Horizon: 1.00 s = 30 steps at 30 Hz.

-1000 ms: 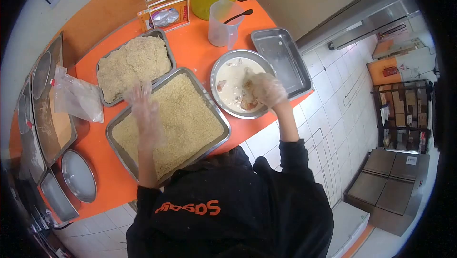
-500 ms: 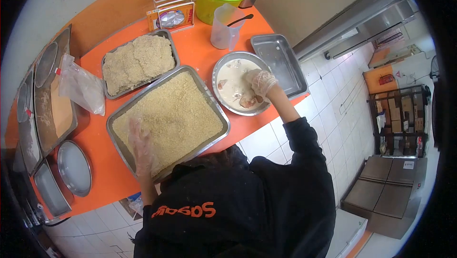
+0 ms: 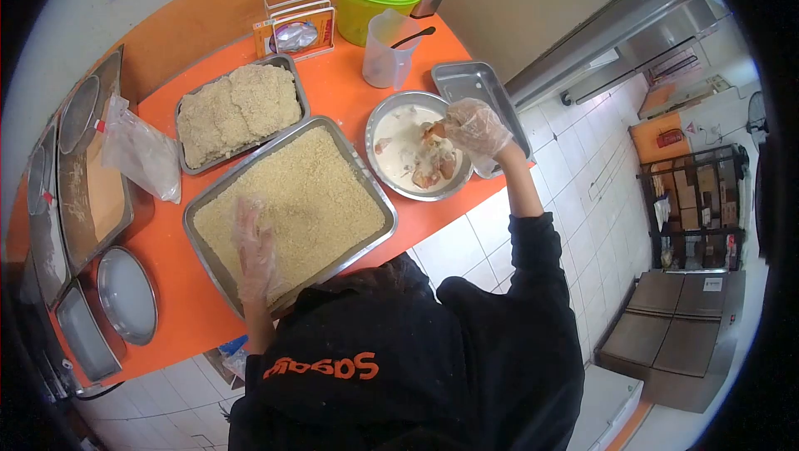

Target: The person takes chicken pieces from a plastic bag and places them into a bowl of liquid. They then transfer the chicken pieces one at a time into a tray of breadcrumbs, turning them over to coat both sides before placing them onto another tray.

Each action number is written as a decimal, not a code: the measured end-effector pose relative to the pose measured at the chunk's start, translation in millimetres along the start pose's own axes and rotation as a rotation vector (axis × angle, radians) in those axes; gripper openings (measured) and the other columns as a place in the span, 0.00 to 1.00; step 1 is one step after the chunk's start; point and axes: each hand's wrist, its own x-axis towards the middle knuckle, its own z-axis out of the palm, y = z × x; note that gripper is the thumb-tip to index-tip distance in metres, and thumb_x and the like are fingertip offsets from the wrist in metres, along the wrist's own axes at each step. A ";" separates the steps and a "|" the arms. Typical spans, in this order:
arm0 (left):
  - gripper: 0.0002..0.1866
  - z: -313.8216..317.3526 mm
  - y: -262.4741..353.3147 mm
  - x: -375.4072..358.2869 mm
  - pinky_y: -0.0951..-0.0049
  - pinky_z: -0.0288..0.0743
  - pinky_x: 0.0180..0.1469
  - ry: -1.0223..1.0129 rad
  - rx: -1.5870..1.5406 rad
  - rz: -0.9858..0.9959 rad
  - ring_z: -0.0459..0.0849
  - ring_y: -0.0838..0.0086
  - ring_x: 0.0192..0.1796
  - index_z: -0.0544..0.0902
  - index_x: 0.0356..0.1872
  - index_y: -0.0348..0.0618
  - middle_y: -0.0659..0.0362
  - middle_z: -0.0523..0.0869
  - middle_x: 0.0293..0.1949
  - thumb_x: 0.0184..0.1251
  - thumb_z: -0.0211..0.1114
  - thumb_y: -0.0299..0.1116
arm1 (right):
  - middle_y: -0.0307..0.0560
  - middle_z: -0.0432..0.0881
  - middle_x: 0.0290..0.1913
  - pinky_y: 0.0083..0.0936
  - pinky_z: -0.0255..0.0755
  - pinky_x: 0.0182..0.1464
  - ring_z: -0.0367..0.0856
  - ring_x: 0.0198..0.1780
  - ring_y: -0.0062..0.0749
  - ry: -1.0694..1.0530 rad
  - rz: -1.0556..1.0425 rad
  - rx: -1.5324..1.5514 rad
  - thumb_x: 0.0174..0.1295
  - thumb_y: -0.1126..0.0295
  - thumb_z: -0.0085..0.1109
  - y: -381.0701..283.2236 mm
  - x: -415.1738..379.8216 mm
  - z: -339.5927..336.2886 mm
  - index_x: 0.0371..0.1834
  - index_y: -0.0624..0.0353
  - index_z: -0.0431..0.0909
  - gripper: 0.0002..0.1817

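Note:
My left hand (image 3: 256, 253), in a clear plastic glove, rests on the pale crumbs (image 3: 312, 193) in a large metal tray (image 3: 376, 253), its fingers stretched out. Over the right side of a round metal bowl (image 3: 373, 164), my gloved right hand (image 3: 473, 131) has its fingers closed on a piece of meat (image 3: 434, 130). White batter and more meat pieces (image 3: 433, 170) fill the bowl below it. Behind the large tray, a smaller tray holds stacked crumb-coated pieces (image 3: 241, 110).
Right of the bowl lies a metal tray (image 3: 476, 76). A plastic jug (image 3: 386, 56), green tubs (image 3: 366, 8) and a white rack (image 3: 298, 6) stand behind. At the left are a flour bag (image 3: 143, 156), metal bins (image 3: 104, 193) and an oval dish (image 3: 127, 294).
My right hand has risen out of the batter and moved slightly right, now with a piece of meat in its fingers. My left hand has stayed nearly in place on the crumbs.

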 end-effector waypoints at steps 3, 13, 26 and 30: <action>0.33 1.7 1.6 -1.9 0.54 0.45 0.77 0.038 -0.175 -0.055 0.51 0.50 0.79 0.69 0.69 0.39 0.43 0.52 0.78 0.73 0.57 0.54 | 0.54 0.83 0.38 0.43 0.75 0.47 0.81 0.42 0.51 0.100 -0.054 -0.041 0.62 0.62 0.58 3.6 -0.8 3.8 0.32 0.59 0.81 0.11; 0.30 0.5 -5.4 -5.1 0.53 0.47 0.77 0.008 -0.092 -0.071 0.50 0.50 0.79 0.69 0.70 0.39 0.43 0.51 0.78 0.74 0.56 0.46 | 0.60 0.84 0.39 0.39 0.77 0.52 0.83 0.47 0.51 -0.376 0.308 -0.298 0.59 0.66 0.58 4.4 -8.0 44.8 0.35 0.63 0.83 0.11; 0.33 3.3 7.3 -0.8 0.53 0.46 0.77 -0.015 -0.106 -0.064 0.49 0.51 0.79 0.69 0.69 0.35 0.43 0.50 0.79 0.75 0.55 0.51 | 0.56 0.85 0.44 0.36 0.77 0.50 0.84 0.46 0.45 -0.308 0.288 -0.018 0.52 0.70 0.59 -16.7 -11.8 38.6 0.43 0.57 0.82 0.14; 0.33 3.2 -5.1 -0.8 0.53 0.47 0.77 -0.021 -0.013 -0.037 0.51 0.50 0.79 0.70 0.68 0.36 0.43 0.52 0.78 0.75 0.54 0.54 | 0.53 0.85 0.39 0.36 0.76 0.48 0.84 0.41 0.47 -0.132 0.267 0.382 0.49 0.69 0.63 -33.2 -5.7 -1.0 0.43 0.57 0.83 0.15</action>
